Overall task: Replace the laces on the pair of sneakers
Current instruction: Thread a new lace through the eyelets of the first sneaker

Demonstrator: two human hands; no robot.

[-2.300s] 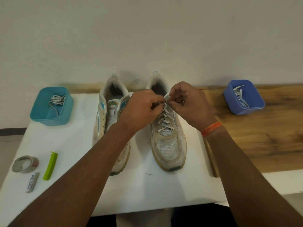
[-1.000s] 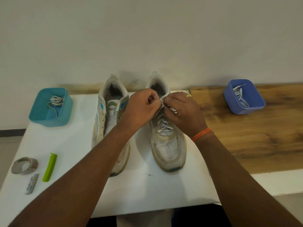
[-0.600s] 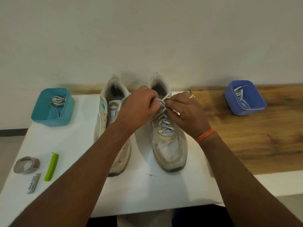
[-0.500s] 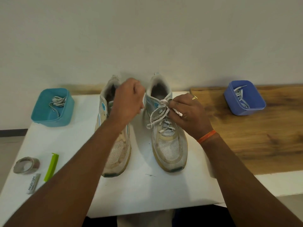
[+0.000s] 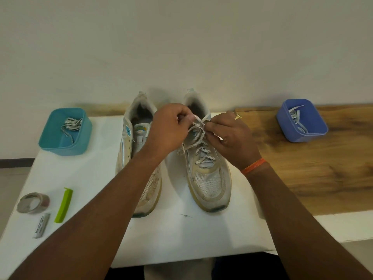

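Both forearms reach away from the person and meet over the right sneaker (image 5: 205, 164). The left hand (image 5: 169, 128) has its fingers curled, pinching the lace (image 5: 196, 136) near the top eyelets; the right hand (image 5: 232, 138) pinches the same lace from the right side. This sneaker lies on the white table (image 5: 90, 178), toe near, heel far, just right of the unlaced left sneaker (image 5: 139, 150). It is off-white mesh, worn and grubby, its speckled white lace crossing up the tongue
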